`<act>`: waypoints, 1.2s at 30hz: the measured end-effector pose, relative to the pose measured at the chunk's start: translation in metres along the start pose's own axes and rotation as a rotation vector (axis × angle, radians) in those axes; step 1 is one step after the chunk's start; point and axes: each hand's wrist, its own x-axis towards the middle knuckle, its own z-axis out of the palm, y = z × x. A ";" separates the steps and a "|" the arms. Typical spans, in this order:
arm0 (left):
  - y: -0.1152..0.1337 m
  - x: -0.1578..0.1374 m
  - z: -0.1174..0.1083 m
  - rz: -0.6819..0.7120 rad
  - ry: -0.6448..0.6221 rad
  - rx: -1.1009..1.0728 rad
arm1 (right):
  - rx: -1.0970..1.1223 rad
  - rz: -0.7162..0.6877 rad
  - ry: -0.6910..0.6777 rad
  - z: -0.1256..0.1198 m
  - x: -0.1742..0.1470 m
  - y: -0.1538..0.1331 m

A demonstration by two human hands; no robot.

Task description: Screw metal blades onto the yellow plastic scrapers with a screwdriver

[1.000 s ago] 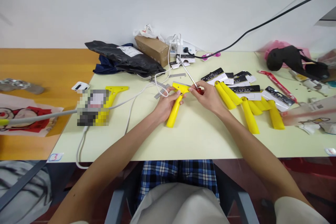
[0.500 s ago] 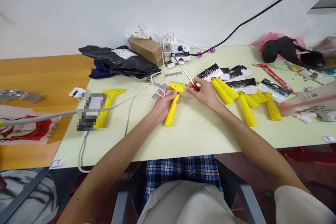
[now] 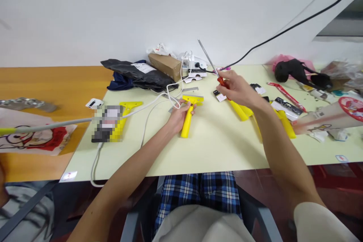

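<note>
My left hand (image 3: 178, 116) is closed around a yellow scraper (image 3: 186, 123), holding it over the table with its T-shaped head away from me and its handle toward me. A metal blade edge shows along the head. Raised to the right, my right hand (image 3: 236, 87) grips a screwdriver (image 3: 209, 58) by its red handle, the shaft slanting up and left, apart from the scraper. Beyond my left hand lies a loose metal strip (image 3: 190, 89). Under my right forearm are several yellow handles (image 3: 238, 110), partly hidden.
Another yellow scraper (image 3: 132, 104) lies at the left beside a pixelated patch. White cables (image 3: 154, 105) cross near my left hand. At the back are a black plastic bag (image 3: 136, 75) and a cardboard box (image 3: 165, 66). A cup-like container (image 3: 331, 115) stands right, near black-and-white cards (image 3: 287, 108).
My right hand has lifted away from the scraper, up and to the right, with the screwdriver now pointing upward. My left hand still holds the scraper. The view has shifted slightly.
</note>
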 end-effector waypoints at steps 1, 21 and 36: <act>0.000 0.001 -0.001 -0.004 0.010 -0.006 | -0.050 -0.042 0.018 -0.015 0.006 -0.011; 0.003 -0.001 0.005 -0.001 0.061 0.049 | -0.021 -0.473 0.143 -0.048 0.014 -0.093; 0.002 -0.001 0.006 0.007 0.044 0.051 | -0.067 -0.370 -0.005 -0.031 0.026 -0.078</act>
